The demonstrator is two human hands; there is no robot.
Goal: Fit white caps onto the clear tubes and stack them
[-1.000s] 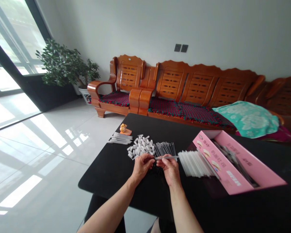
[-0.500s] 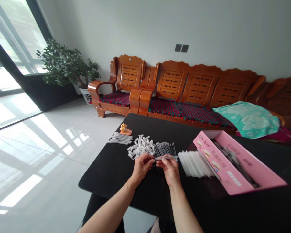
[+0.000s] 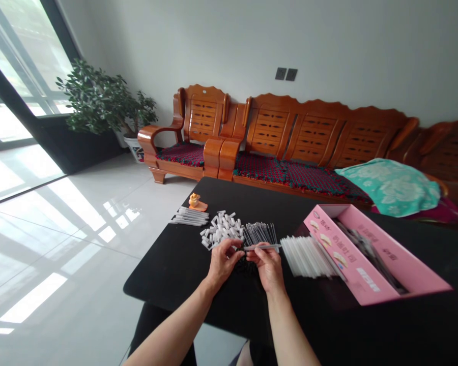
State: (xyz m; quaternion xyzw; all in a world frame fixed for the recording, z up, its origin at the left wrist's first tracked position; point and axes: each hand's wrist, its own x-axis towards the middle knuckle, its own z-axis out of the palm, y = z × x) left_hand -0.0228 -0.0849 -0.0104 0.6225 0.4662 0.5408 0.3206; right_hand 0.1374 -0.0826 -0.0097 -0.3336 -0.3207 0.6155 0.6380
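Over the black table (image 3: 164, 269), my right hand (image 3: 269, 268) grips a thin grey tube (image 3: 272, 247) between thumb and fingers. My left hand (image 3: 221, 263) is curled by the tube's left end; watching from far away, I can't tell if it pinches anything. Small black bits (image 3: 247, 267) lie below my hands. Just past them I see a heap of white bits (image 3: 222, 229) and a row of grey sticks (image 3: 261, 233). To the right, pale tubes (image 3: 305, 257) lie next to a pink box (image 3: 351, 278).
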